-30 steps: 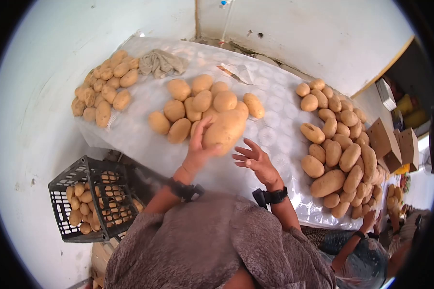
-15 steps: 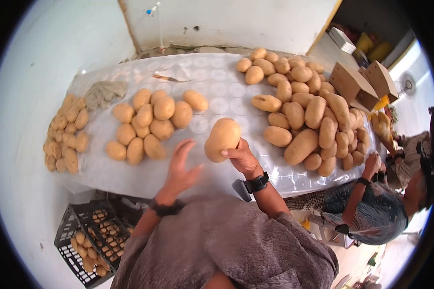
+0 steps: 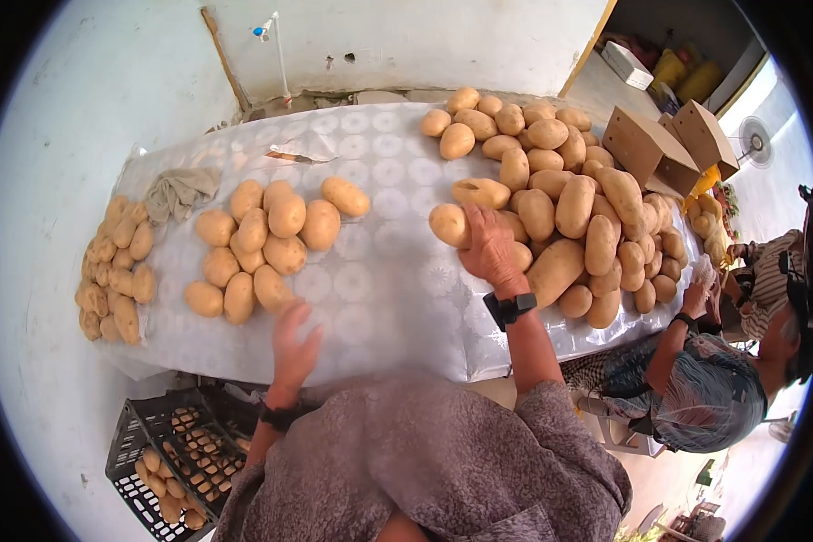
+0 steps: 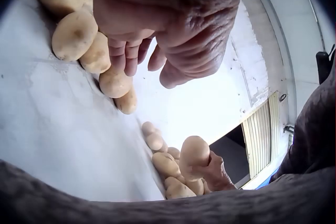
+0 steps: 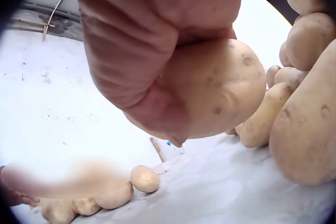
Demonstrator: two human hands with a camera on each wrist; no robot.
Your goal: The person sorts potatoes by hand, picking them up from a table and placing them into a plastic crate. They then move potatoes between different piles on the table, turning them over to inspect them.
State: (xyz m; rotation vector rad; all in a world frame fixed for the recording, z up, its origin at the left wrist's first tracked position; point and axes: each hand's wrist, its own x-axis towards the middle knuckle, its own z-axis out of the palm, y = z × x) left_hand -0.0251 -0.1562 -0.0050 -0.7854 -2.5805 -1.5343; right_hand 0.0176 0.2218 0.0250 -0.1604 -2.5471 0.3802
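At the left edge of the large right-hand heap of potatoes (image 3: 574, 203), my right hand (image 3: 492, 248) grips a big pale potato (image 3: 448, 225). In the right wrist view the thumb (image 5: 160, 111) lies along the side of this potato (image 5: 226, 92), low over the table covering. My left hand (image 3: 294, 348), slightly blurred, holds nothing. It is nearest to the front potato (image 3: 272, 289) of the middle group. The left wrist view shows its fingers (image 4: 131, 56) loosely bent, with potatoes (image 4: 74, 35) beyond them.
A patterned plastic sheet (image 3: 379, 271) covers the table. Farther left lie smaller potatoes (image 3: 117, 271) and a grey cloth (image 3: 181, 192). A black crate (image 3: 167, 461) with potatoes stands below the left front edge. Cardboard boxes (image 3: 650, 149) stand behind the heap; another person (image 3: 705, 397) is at the right.
My right hand has carried the big potato rightward from the middle to the right-hand heap. The left hand, which held it a second ago, has let go and moved toward the middle group.
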